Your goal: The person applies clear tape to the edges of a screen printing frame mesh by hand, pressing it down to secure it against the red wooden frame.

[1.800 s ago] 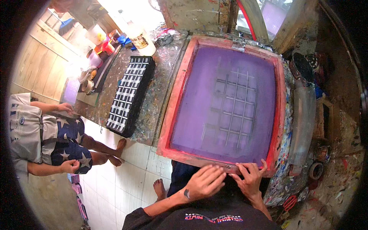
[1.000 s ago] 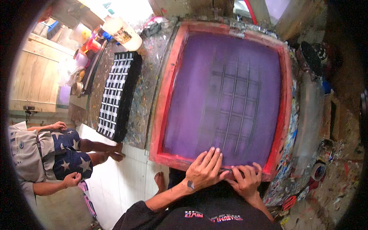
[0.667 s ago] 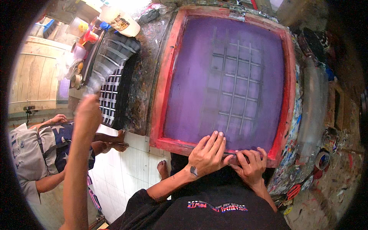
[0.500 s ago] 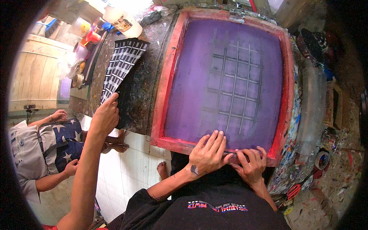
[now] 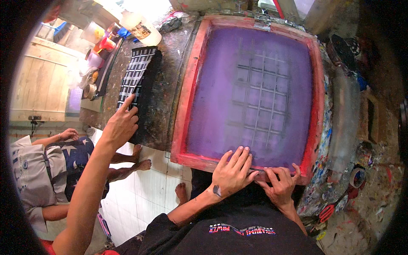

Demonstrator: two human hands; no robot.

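A screen printing frame (image 5: 180,131) with red-stained wooden sides and purple mesh lies before me. Its mesh carries a grid pattern of crossing lines. My left hand (image 5: 233,170) lies with fingers stretched flat over the near edge onto the mesh, thumb toward the wood. Close beside it, my right hand (image 5: 278,180) curls its fingers over the frame's near right edge. At the left, another person's hand (image 5: 121,125) touches a black cloth (image 5: 138,70) with a white checked print, lying partly folded on the dark board.
The stained worktable (image 5: 163,97) holds a whitish jug (image 5: 142,29) and several cups at the far left. Along the right are red-handled scissors (image 5: 327,211), a tape roll (image 5: 357,176) and a dark pot (image 5: 342,53). Someone in grey (image 5: 36,178) is at the left.
The other person's hand has shifted slightly, and the checked cloth now lies narrower and flatter on the board. My hands stay on the frame. The person in grey has moved a little.
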